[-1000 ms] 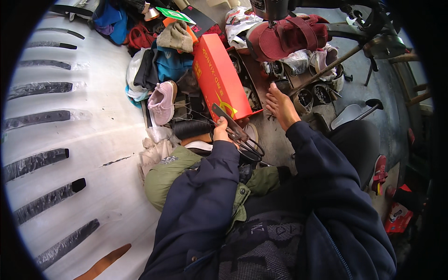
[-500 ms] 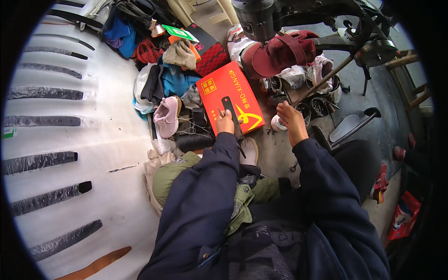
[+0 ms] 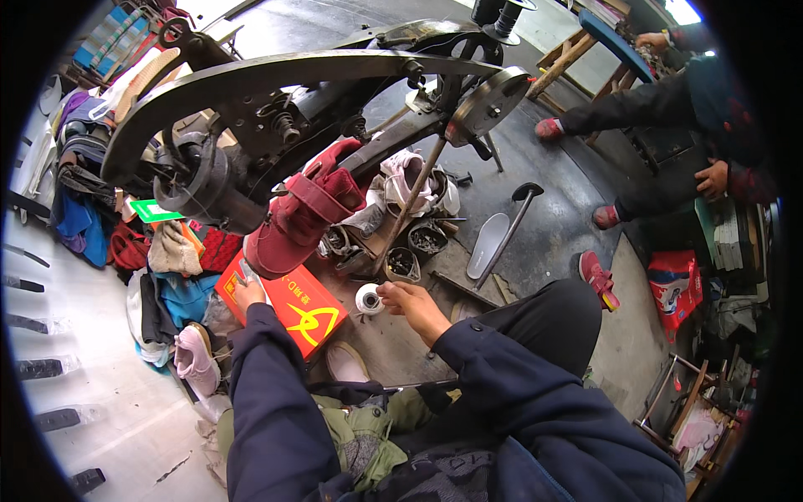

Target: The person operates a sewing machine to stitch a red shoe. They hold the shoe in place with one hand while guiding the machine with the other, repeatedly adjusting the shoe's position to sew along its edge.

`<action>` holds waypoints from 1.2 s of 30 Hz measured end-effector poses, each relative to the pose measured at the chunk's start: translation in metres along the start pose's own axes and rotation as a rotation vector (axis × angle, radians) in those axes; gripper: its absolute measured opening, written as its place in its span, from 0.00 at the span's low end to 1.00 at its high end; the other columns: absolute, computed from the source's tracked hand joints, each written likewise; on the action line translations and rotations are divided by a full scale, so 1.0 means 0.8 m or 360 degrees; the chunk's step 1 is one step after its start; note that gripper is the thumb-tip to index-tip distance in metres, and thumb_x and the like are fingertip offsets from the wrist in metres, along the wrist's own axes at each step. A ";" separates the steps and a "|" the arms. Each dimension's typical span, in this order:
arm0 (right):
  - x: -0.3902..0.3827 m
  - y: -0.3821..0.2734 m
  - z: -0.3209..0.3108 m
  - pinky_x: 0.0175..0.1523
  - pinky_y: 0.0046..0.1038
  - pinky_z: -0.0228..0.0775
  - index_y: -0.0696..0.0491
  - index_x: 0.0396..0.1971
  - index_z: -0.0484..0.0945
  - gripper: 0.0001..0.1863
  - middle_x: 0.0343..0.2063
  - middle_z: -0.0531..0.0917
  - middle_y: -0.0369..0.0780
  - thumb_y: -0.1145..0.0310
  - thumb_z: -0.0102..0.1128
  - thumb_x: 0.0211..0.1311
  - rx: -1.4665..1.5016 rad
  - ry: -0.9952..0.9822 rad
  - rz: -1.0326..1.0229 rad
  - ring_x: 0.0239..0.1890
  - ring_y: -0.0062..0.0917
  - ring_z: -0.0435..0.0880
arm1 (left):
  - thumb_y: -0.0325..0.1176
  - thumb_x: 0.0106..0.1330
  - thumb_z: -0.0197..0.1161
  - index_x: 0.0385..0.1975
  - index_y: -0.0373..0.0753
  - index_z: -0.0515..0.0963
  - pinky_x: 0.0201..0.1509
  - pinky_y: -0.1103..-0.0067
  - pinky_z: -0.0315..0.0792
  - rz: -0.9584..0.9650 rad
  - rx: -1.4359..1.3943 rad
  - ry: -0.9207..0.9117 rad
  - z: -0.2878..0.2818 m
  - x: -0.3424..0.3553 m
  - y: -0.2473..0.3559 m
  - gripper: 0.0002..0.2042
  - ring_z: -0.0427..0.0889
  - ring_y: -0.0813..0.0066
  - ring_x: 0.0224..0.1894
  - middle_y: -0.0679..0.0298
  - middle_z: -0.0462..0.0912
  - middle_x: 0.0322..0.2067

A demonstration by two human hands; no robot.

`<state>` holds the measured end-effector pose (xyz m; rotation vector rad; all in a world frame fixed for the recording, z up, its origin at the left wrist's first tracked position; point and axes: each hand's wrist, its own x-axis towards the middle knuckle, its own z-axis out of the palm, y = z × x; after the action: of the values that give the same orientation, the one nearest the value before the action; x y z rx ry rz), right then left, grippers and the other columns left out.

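Observation:
My left hand (image 3: 249,294) is closed at the near left part of a red shoe box (image 3: 311,305). A small greyish piece shows at its fingertips, too blurred to name. Just above hangs a dark red shoe (image 3: 305,213) with a strap, on the arm of a black cast-metal sewing machine (image 3: 276,125). My right hand (image 3: 414,309) has its fingers curled together beside a small white round item with a dark centre (image 3: 369,299). Whatever those fingers may hold is hidden.
Tins of small dark parts (image 3: 403,263) and white shoes (image 3: 410,177) stand beyond my right hand. A grey insole (image 3: 488,244) lies by a metal last stand (image 3: 510,226). At left are piled cloths and a pink shoe (image 3: 196,360). Another person's hand (image 3: 713,179) shows far right.
The view has swung right and up, showing more of the machine and another person. The dark flat strip and pointed tool at my left hand no longer show. My right hand's fingers have curled in.

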<state>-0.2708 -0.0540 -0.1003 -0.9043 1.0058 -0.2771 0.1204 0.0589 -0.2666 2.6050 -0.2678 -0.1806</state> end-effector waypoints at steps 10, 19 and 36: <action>-0.010 -0.004 -0.025 0.56 0.29 0.70 0.58 0.54 0.80 0.23 0.51 0.84 0.39 0.53 0.51 0.75 0.0074 0.0040 -0.0076 0.52 0.25 0.81 | 0.36 0.53 0.70 0.55 0.34 0.76 0.59 0.61 0.74 -0.0015 -0.0245 0.0281 -0.012 -0.013 0.051 0.27 0.83 0.47 0.53 0.43 0.83 0.48; -0.040 -0.038 -0.028 0.53 0.26 0.70 0.58 0.55 0.79 0.23 0.51 0.84 0.39 0.54 0.53 0.75 -0.0013 -0.0011 -0.0251 0.51 0.24 0.81 | 0.30 0.63 0.66 0.49 0.33 0.79 0.50 0.77 0.77 0.0501 -0.1478 -0.0009 -0.163 -0.033 0.193 0.15 0.85 0.72 0.41 0.58 0.86 0.42; -0.007 -0.255 -0.180 0.46 0.19 0.66 0.55 0.52 0.82 0.18 0.44 0.84 0.32 0.58 0.59 0.71 -0.0826 0.0406 -0.1121 0.45 0.16 0.79 | 0.34 0.72 0.61 0.60 0.37 0.69 0.47 0.80 0.75 0.0399 -0.1916 -0.0856 -0.268 -0.183 0.256 0.20 0.79 0.78 0.48 0.60 0.81 0.48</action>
<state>-0.3538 -0.2528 0.0266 -1.7264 0.9767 -0.7591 -0.0156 0.0196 0.0325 1.2853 -0.4758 -0.7000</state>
